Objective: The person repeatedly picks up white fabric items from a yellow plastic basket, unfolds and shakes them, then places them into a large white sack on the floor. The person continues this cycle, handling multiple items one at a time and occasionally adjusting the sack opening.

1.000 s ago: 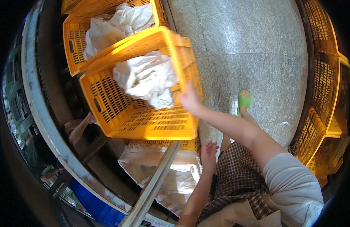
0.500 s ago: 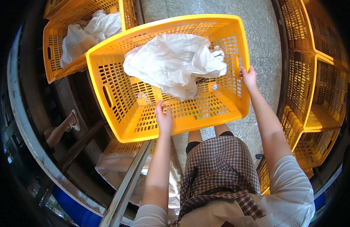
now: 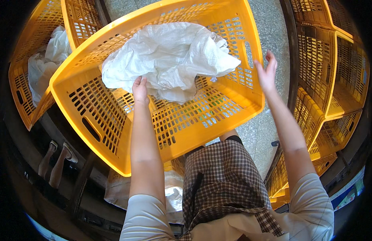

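A large yellow plastic crate [image 3: 125, 161] with slotted walls stands tilted in front of me, its open top facing me. Inside lies a crumpled white woven plastic sack [image 3: 166, 60]. My left hand [image 3: 140, 91] reaches into the crate over its near side, fingers drawn together at the sack's near-left edge. Beside the crate's right rim, near its handle slot, my right hand [image 3: 267, 76] has its thumb and fingers apart and holds nothing. What bears the crate's weight is hidden below it.
Another yellow crate [image 3: 20, 86] holding a white sack [image 3: 49, 60] stands at the left. Several yellow crates [image 3: 328, 120] are stacked along the right. Grey floor [image 3: 270, 32] shows beyond. Another person's feet and lower legs [image 3: 59, 164] are at the lower left.
The crate now appears larger and farther left in view. My right hand has come off its right rim and opened. My left hand has moved from the crate's near side to the sack's edge.
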Demonstrator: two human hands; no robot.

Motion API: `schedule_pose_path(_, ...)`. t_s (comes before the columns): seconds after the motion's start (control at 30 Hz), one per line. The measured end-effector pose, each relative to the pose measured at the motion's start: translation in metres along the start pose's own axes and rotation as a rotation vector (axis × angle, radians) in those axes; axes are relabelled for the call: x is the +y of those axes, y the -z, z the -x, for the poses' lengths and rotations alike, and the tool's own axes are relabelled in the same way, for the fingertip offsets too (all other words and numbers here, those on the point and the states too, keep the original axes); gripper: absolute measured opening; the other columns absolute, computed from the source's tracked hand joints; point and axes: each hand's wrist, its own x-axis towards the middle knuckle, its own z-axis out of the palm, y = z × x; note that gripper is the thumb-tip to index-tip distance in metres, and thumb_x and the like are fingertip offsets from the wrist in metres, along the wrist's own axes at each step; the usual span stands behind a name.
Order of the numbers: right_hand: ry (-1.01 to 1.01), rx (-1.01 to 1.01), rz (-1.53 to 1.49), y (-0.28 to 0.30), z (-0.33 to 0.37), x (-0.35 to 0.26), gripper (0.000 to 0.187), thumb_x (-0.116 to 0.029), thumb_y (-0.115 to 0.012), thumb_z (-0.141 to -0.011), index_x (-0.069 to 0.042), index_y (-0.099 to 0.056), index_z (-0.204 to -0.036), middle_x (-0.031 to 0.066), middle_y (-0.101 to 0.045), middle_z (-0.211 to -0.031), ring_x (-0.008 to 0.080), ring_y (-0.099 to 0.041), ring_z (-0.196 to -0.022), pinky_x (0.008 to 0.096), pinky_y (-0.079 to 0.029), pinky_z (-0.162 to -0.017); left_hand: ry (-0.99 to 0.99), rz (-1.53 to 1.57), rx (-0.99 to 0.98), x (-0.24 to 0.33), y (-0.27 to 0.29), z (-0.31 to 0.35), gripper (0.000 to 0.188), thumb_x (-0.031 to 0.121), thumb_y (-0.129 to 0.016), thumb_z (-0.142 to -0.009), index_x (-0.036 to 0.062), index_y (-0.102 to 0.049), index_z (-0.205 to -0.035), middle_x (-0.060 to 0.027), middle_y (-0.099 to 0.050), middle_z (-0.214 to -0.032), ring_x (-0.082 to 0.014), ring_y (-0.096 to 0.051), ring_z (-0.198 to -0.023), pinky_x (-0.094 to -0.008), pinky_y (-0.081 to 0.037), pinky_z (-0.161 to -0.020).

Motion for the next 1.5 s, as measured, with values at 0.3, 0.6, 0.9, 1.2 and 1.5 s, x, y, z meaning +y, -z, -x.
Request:
schedule_pose_path(0.3, 0.077, -0.357, -0.323, -0.037, 0.152, -0.149, 0.04, -0.016, -0.069, -0.072, -0.002, -0.055, -0.107, 0.0099, -0.059, -0.099, 0.0252, -0.055, -0.092, 0.037, -0.042, -0.081, -0.344, -0.3, -0.576, 0.088, -0.092, 0.258, 0.034, 0.006, -0.058, -0.084, 0.0, -0.055, -0.117, -0.0087, -0.055, -0.118, -0.0157, -0.053, -0.103, -0.0302, -0.041, -0.092)
schedule_pose_path(0.6, -0.455, -0.252, -1.138, 0.005, 0.075, -0.179, 0.03, -0.011, -0.05, -0.086, 0.003, -0.053, -0.112, 0.0108, -0.06, -0.104, 0.0182, -0.058, -0.093, 0.0308, -0.047, -0.079, -1.246, -0.271, 0.229, 0.104, 0.028, 0.269, 0.046, 0.0, -0.056, -0.082, -0.0005, -0.036, -0.124, -0.0144, -0.043, -0.121, -0.0247, -0.04, -0.119, -0.036, -0.032, -0.101)
schedule_pose_path(0.9, -0.417, -0.461, -0.292, 0.052, 0.064, -0.151, 0.056, -0.01, -0.051, -0.081, 0.001, -0.029, -0.131, 0.0176, -0.044, -0.12, 0.027, -0.048, -0.107, 0.0365, -0.042, -0.091, -0.526, -0.061, -0.67, 0.096, -0.031, 0.243, 0.04, 0.028, -0.04, -0.095, 0.0091, -0.036, -0.131, -0.0102, -0.047, -0.124, -0.0237, -0.051, -0.104, -0.0421, -0.041, -0.092)
schedule_pose_path(1.2, -0.116, -0.271, -0.339, 0.105, 0.156, -0.175, 0.082, -0.008, -0.067, -0.073, -0.001, -0.015, -0.136, 0.0185, -0.039, -0.125, 0.0301, -0.041, -0.119, 0.0394, -0.036, -0.098, -0.765, -0.446, -1.063, 0.106, -0.12, 0.317, 0.033, 0.023, -0.046, -0.095, -0.0031, -0.05, -0.114, -0.0087, -0.059, -0.103, -0.017, -0.055, -0.094, -0.0314, -0.045, -0.083)
schedule_pose_path(1.5, -0.396, -0.377, -1.387, 0.175, 0.109, -0.203, 0.018, -0.015, -0.054, -0.086, -0.001, -0.06, -0.096, 0.013, -0.058, -0.104, 0.0224, -0.058, -0.095, 0.0343, -0.049, -0.083, -0.613, -0.528, 0.159, 0.074, -0.023, 0.2, 0.052, 0.0, -0.058, -0.077, 0.001, -0.039, -0.126, -0.0151, -0.044, -0.124, -0.023, -0.044, -0.116, -0.0357, -0.041, -0.092)
